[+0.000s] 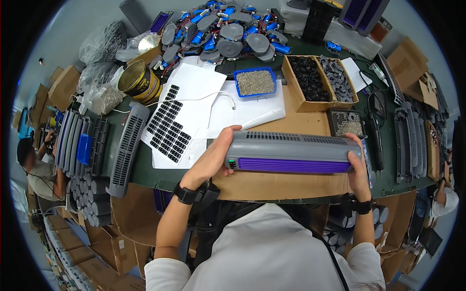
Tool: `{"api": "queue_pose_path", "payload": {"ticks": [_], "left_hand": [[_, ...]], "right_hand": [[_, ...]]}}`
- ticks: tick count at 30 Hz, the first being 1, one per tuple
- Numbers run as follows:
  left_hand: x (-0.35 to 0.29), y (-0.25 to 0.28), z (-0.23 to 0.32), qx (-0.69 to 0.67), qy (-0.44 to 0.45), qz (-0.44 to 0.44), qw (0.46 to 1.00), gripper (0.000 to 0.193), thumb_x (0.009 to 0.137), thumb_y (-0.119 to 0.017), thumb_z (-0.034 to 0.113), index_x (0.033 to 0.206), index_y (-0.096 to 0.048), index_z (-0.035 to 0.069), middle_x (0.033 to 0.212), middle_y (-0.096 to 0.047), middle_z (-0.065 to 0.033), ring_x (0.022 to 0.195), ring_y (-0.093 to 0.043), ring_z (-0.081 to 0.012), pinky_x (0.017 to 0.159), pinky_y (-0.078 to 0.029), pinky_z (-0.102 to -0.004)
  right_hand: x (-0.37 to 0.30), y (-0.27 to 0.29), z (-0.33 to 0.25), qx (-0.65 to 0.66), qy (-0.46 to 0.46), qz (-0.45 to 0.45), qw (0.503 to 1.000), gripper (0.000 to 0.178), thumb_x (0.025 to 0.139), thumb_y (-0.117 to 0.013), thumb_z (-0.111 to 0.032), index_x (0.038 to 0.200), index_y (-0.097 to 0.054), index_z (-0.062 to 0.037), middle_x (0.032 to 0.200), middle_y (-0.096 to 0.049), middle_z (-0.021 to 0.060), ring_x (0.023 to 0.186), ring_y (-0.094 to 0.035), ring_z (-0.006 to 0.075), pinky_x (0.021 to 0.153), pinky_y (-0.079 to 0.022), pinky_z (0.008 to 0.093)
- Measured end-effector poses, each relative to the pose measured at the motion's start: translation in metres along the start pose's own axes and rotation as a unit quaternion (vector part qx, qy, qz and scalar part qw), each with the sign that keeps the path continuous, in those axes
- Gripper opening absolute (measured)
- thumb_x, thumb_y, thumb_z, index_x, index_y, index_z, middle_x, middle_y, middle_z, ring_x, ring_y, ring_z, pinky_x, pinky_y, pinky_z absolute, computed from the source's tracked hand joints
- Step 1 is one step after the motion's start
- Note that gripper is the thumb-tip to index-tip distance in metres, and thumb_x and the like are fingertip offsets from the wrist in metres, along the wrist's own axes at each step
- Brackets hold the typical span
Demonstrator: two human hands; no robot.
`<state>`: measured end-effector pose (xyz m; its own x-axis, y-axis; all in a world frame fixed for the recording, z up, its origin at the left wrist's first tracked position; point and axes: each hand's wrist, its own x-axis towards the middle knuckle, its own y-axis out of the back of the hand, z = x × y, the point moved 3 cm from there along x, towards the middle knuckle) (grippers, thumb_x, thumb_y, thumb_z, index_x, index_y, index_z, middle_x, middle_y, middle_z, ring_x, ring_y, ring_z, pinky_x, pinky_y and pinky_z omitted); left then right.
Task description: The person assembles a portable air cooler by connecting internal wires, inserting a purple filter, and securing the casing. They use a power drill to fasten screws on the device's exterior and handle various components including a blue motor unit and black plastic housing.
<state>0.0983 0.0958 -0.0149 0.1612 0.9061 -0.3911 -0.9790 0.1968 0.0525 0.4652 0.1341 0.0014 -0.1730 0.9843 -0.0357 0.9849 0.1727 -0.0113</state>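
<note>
Between my two hands is a long grey appliance housing (291, 145) with slotted vents along its upper side and a ribbed purple panel facing me. A small patch at its left end shows green. My left hand (216, 154) is closed round that left end, thumb along the edge. Round the right end, my right hand (358, 167) grips with fingers over the top and side. The housing is held level above a brown cardboard sheet (252, 186) on the table. What lies under the housing is hidden.
Beyond stand a blue tray of small metal parts (256, 82), a cardboard box of black and grey parts (318, 104) and a pile of grey caps with blue cells (230, 34). At left are a sheet of black labels (170, 126) and a slotted grey cover (128, 150); at right, a power screwdriver (375, 140).
</note>
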Motion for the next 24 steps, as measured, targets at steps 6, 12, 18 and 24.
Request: {"api": "queue_pose_path", "payload": {"ticks": [6,12,18,24], "left_hand": [[0.006,-0.017,0.006,0.014,0.01,-0.017,1.0,0.083,0.096,-0.012,0.071,0.137,-0.044,0.006,0.069,-0.056,-0.0034,0.047,-0.047,-0.0075,0.042,-0.039,-0.0211],[0.006,-0.027,0.009,-0.013,0.014,-0.017,1.0,0.085,0.095,-0.011,0.073,0.133,-0.047,0.005,0.07,-0.056,-0.0025,0.047,-0.047,-0.0069,0.041,-0.038,-0.0208],[0.012,-0.04,0.008,-0.056,0.027,-0.059,0.996,0.079,0.095,-0.018,0.073,0.132,-0.048,0.011,0.078,-0.061,-0.0038,0.046,-0.049,-0.0087,0.039,-0.037,-0.0204],[0.013,-0.059,0.008,-0.12,-0.028,-0.037,0.992,0.082,0.096,-0.02,0.071,0.137,-0.046,0.005,0.082,-0.064,-0.0093,0.048,-0.054,-0.0161,0.039,-0.042,-0.025]], "right_hand": [[-0.008,0.017,-0.001,0.045,-0.054,0.034,0.997,0.04,0.091,-0.06,-0.024,0.126,-0.049,-0.0068,0.116,-0.052,0.0064,0.107,-0.051,0.0154,0.094,-0.04,0.0269],[-0.017,0.026,-0.002,0.059,-0.066,0.055,0.995,0.037,0.092,-0.062,-0.023,0.124,-0.051,-0.0093,0.112,-0.052,0.005,0.102,-0.052,0.0132,0.089,-0.042,0.0249],[-0.034,0.034,-0.015,0.058,-0.054,0.101,0.992,0.031,0.091,-0.065,-0.02,0.119,-0.054,-0.0118,0.098,-0.057,0.0005,0.091,-0.052,0.0079,0.079,-0.043,0.0231],[-0.066,0.048,-0.043,0.024,0.004,0.166,0.986,0.03,0.095,-0.064,-0.03,0.116,-0.059,-0.0102,0.105,-0.058,-0.0013,0.099,-0.051,0.0074,0.089,-0.04,0.0228]]}}
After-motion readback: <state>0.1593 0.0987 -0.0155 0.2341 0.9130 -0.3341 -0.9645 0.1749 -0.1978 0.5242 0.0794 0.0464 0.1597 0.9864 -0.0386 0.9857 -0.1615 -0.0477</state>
